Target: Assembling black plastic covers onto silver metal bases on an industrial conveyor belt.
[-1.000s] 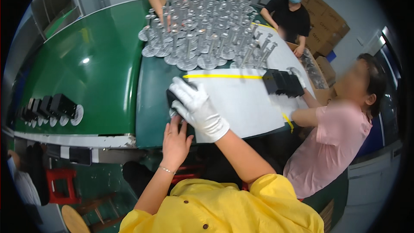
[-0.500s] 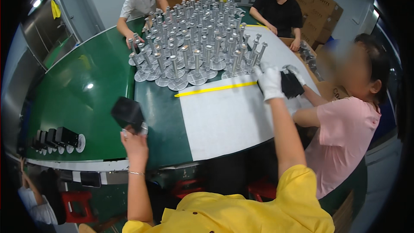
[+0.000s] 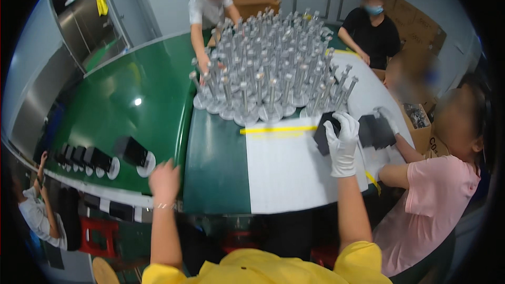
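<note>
My bare left hand (image 3: 164,181), smeared by motion, is just right of a black block-shaped piece (image 3: 131,150) with a pale round disc at its end. That piece lies on the green table (image 3: 105,110), and the hand looks apart from it. My right hand (image 3: 344,144), in a white glove, has its thumb and curled fingers at a black block (image 3: 323,135) over the white sheet (image 3: 294,173). Some of that block is hidden by the glove. Just right of it, a co-worker's gloved hand (image 3: 389,121) is at another black block (image 3: 376,132).
Metal posts on round bases (image 3: 271,108) stand packed across the table's middle. A row of black pieces with discs (image 3: 94,162) lies at the left. Yellow tape (image 3: 281,129) edges the sheet. Other people sit round the table; cardboard boxes (image 3: 421,26) are stacked at the back right.
The black piece that was in my left hand now lies on the table, with the hand beside it. My right hand has come nearer, with a black block at its fingers. The view has shifted.
</note>
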A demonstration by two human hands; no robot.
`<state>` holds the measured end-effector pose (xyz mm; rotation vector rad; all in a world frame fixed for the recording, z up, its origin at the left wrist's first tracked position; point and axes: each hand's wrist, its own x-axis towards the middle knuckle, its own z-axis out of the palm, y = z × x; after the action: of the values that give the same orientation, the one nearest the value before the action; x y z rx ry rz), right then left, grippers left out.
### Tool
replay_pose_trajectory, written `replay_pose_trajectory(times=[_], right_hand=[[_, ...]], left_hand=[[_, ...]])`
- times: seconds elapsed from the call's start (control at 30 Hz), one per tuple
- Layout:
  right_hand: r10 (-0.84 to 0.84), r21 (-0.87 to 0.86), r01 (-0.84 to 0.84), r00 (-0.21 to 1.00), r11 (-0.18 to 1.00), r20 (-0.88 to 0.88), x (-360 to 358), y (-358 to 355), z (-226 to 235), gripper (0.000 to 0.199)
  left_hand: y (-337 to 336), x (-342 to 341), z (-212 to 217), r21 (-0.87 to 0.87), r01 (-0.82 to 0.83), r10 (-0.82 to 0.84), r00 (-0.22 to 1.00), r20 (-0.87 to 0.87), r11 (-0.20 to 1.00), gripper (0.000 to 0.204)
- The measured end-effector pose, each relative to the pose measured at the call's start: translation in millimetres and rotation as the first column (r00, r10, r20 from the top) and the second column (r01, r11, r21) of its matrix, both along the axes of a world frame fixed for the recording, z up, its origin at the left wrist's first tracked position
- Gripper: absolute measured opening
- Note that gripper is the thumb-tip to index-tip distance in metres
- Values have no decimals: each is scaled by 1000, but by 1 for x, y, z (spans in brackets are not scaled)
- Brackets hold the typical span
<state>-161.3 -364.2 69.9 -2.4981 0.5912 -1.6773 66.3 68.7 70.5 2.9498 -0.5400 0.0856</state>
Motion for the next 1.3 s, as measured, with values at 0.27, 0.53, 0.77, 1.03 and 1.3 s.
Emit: replay_pose_trajectory(times=[0.27, 0.53, 0.77, 1.03, 1.3], right_hand=[[70, 107, -44, 965, 993, -252, 22, 88, -12, 64], [64, 175, 8, 915, 985, -399, -1, 83, -4, 73], [460, 166, -447, 886, 879, -52, 36, 150, 53, 65], [690, 85, -711, 637, 698, -343, 104, 229, 35, 47], [728, 124, -727, 630, 675, -271, 101, 253, 39, 56]], left_hand=[[-179, 49, -58, -118, 589, -574, 807, 138, 800, 62], [-96, -21, -81, -255, 477, -458, 879, 134, 841, 56], [-28, -118, -71, -333, 484, -441, 875, 199, 809, 58], [-39, -119, -85, -212, 501, -470, 864, 181, 839, 54], [-38, -114, -70, -321, 470, -469, 879, 87, 822, 45]])
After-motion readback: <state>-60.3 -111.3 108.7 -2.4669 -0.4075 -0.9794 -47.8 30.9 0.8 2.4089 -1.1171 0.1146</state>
